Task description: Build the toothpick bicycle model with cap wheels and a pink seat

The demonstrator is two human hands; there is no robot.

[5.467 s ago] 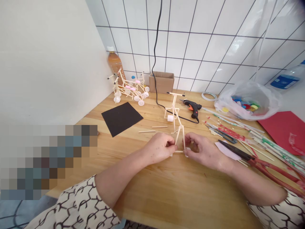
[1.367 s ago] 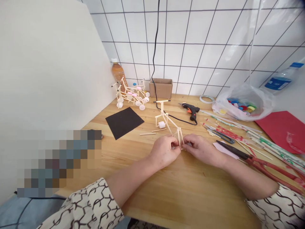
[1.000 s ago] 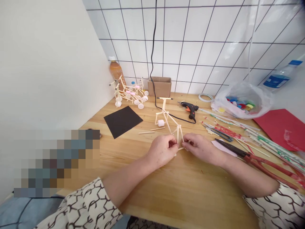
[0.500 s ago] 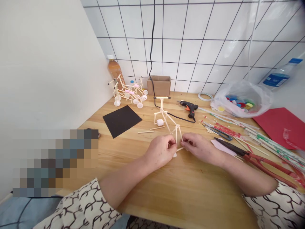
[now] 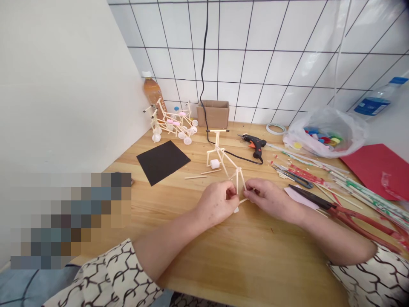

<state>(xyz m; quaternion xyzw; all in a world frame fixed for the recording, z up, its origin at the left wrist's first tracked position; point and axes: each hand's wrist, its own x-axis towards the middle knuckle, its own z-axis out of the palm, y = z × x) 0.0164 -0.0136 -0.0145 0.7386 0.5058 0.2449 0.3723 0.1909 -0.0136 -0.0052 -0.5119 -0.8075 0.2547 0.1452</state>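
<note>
A small bicycle-like frame of thin wooden sticks stands on the table, its dark-tipped crossbar pointing away from me. My left hand pinches the near left leg of this stick frame low down, beside a small white piece that shows below the fingers. On the other side, my right hand has thumb and finger closed on the near right leg. A short stick runs between the two hands near the table. A white wheel-like cylinder sits at the frame's far end. The fingertips' exact contact is partly hidden.
Behind lie a hot glue gun, a cardboard box and finished stick models. A black sheet is at left. Right are large red-handled scissors, small snips, packaged straws and a bag of caps.
Both hands keep their hold on the stick frame. They and the frame's near end sit very slightly farther right; the view has shifted a little too.
</note>
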